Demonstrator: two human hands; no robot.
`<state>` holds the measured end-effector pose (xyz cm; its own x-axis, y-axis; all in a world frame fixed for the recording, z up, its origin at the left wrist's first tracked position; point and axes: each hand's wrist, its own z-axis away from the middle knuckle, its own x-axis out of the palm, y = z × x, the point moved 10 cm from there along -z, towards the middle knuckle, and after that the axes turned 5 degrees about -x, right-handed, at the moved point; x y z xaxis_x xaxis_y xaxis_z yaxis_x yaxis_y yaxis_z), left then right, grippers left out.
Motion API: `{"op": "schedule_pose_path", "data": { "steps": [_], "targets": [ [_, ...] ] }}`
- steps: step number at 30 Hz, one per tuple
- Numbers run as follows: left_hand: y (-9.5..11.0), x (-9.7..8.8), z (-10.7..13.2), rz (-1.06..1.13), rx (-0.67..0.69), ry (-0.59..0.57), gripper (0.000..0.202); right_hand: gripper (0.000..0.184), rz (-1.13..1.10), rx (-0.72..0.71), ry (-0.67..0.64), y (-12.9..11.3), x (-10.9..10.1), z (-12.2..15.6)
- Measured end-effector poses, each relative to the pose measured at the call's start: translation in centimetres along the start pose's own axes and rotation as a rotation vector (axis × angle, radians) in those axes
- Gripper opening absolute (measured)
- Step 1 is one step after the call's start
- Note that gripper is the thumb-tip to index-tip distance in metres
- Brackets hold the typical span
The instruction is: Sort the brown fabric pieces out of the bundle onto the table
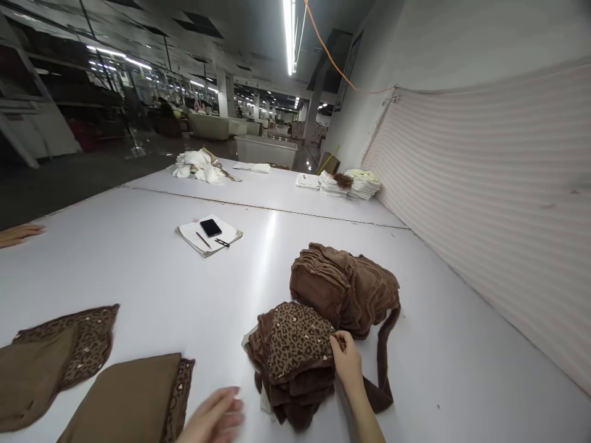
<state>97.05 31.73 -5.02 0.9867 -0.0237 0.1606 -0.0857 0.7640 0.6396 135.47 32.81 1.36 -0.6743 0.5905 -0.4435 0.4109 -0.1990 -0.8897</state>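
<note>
I am standing at a wide white cutting table [152,289] in a dim factory hall, looking down at my two bare hands. My right hand [347,363] is pinching the edge of the top piece of a small stack of leopard-print and brown fabric pieces [295,363], thumb and fingers pressed together on the cloth at the stack's right side. My left hand [213,417] is hovering low over the table just left of that stack, fingers loosely spread and blurred, gripping nothing. Just behind the stack, touching it, is sitting a taller heap of plain brown fleecy fabric [346,289], with a brown strap trailing down its right side. To my left, two flat brown fabric panels with leopard-print edging are lying spread out: one near my left hand [133,400] and another at the table's left edge [50,363]. Judging from this, I am only a little way in: two panels are laid out, while the stack under my fingers and the heap behind it are looking mostly untouched. Farther up the table, well apart, a black phone [210,227] is resting on a pad of white paper [203,241] beside a red pen. Beyond a seam in the table, crumpled white cloth [198,166] and stacks of pale folded pieces [351,183] are waiting. Another person's fingers [21,234] are resting on the table at the far left. A striped pink sheet [489,203] is hanging along the right.
</note>
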Motion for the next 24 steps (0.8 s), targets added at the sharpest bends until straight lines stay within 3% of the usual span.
{"op": "schedule_pose_path", "data": {
  "steps": [2,3,5,7,10,12,15,18,21,24],
  "targets": [
    [-3.3,7.3,-0.3,0.167,-0.252,-0.222,0.046,0.027,-0.082,0.033,-0.038,0.0,0.3,0.5],
    [-4.3,9.8,-0.4,0.243,-0.328,-0.277,0.046,0.028,-0.115,0.046,-0.06,0.0,0.4,0.8],
    [-5.2,12.9,-1.2,0.365,-0.391,-0.316,0.047,0.03,-0.228,0.101,-0.119,0.3,1.0,1.7],
    [-5.3,13.6,-2.4,0.427,-0.37,-0.267,0.046,0.033,-0.421,0.225,-0.191,1.0,1.9,2.9],
    [-4.7,12.4,-3.7,0.376,-0.292,-0.159,0.039,0.042,-0.659,0.418,-0.244,2.2,3.1,4.8],
    [-3.6,11.2,-3.9,0.306,-0.204,-0.122,0.035,0.056,-0.677,0.423,-0.262,2.5,3.4,5.4],
    [-1.6,8.5,-3.6,0.204,-0.041,-0.094,0.041,0.07,-0.557,0.222,-0.286,2.0,3.4,5.3],
    [-0.6,4.9,-3.4,0.067,0.092,-0.029,0.053,0.056,-0.266,-0.002,-0.339,1.0,4.2,5.7],
    [-0.8,2.3,-3.6,-0.189,0.19,0.002,0.053,0.04,-0.067,-0.101,-0.417,0.3,5.6,6.8],
    [0.3,0.3,-2.6,-0.462,0.39,0.186,0.044,0.04,0.008,-0.175,-0.401,-0.5,5.7,7.6]
  ]
}}
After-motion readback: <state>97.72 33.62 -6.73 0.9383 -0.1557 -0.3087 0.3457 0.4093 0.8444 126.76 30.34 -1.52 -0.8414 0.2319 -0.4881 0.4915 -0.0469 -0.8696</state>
